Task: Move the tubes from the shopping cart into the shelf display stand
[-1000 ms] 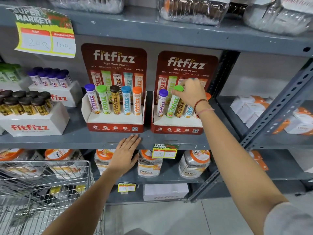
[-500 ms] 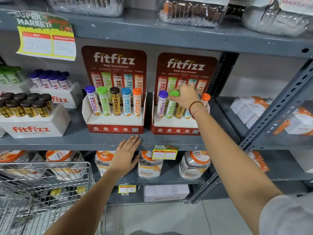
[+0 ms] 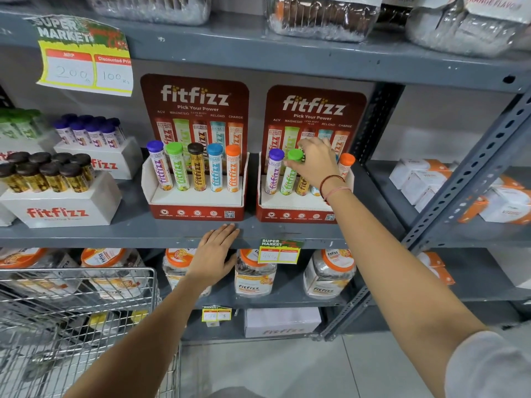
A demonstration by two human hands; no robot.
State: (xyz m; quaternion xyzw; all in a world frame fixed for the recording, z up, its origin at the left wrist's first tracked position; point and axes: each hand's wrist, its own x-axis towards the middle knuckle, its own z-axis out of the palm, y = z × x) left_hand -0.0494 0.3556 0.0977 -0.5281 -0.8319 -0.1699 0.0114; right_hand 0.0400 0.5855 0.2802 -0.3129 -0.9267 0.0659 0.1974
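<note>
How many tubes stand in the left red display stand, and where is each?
5, in one row, left to right: purple-capped tube, green-capped tube, brown-capped tube, blue-capped tube, orange-capped tube. None looks hidden behind them.

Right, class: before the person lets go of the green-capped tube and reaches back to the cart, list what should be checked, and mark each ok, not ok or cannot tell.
1. Green-capped tube sits in the right display stand, between purple and brown: ok.
2. Tube fully seated in its slot: cannot tell, its base is hidden.
3. Right hand has its grip on the green cap: ok.
4. Blue tube behind that hand upright: cannot tell, mostly hidden.
5. Left hand steadies on the shelf edge, holding nothing: ok.
6. Left display stand holds all five tubes upright: ok.
</note>
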